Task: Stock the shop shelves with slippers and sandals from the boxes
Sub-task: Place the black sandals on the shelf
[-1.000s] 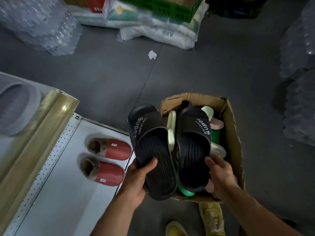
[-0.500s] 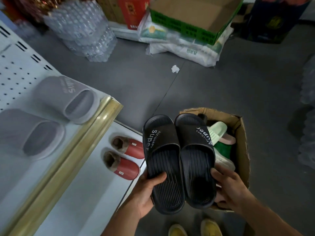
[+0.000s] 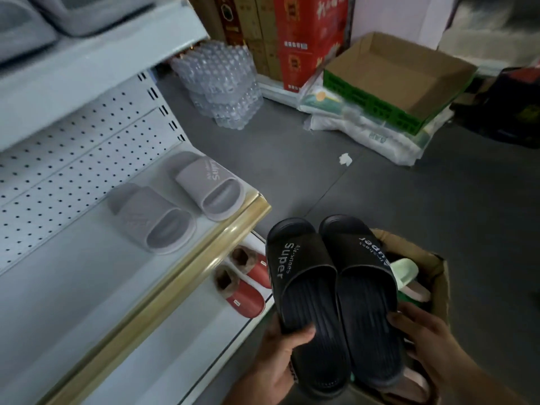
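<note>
Hidden, cropped and blurred parts

Cardboard box [image 3: 438, 276] is largely covered by black slippers [image 3: 336, 296]; contents mostly unseen. Top-shelf grey slippers [image 3: 43, 19] are cut by the frame edge and blurred. Red slippers [image 3: 245, 290] are partly hidden under the shelf lip [image 3: 181, 276].

A: Entry, head view. What of the person shows?

B: Two bare forearms and hands only. Left hand [image 3: 280, 350] enters from the bottom edge, right hand [image 3: 420, 336] from the lower right corner.

A: Anything worn?

B: No sleeve reaches either forearm in frame. No watch, ring, band or glove is visible on either side. Fingernails look short and plain; lighting is dim, finer detail unreadable.
</note>
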